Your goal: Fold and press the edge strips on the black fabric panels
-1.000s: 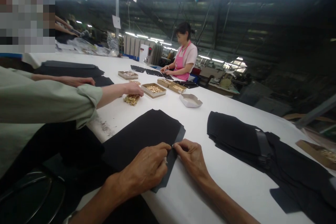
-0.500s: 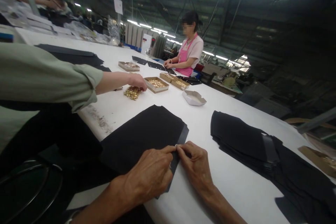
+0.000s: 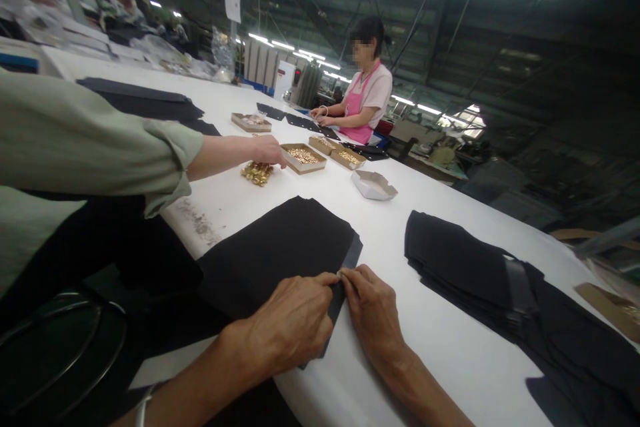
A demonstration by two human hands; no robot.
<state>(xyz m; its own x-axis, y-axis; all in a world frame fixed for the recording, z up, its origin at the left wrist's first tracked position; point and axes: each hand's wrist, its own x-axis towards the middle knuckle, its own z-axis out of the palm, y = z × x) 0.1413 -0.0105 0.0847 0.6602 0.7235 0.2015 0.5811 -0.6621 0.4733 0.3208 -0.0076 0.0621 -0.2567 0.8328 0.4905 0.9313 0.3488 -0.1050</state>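
A flat black fabric panel (image 3: 285, 250) is spread mid-frame, left of the pinch. At its slanting edge, a tiny pale piece (image 3: 340, 275) is gripped by the right hand (image 3: 375, 307); the left hand's (image 3: 295, 317) hold is unclear.

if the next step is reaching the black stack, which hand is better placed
Probably the right hand: it is nearer the stack. The left hand is over the panel, with the right hand between it and the stack. Both have fingertips near the panel's edge.
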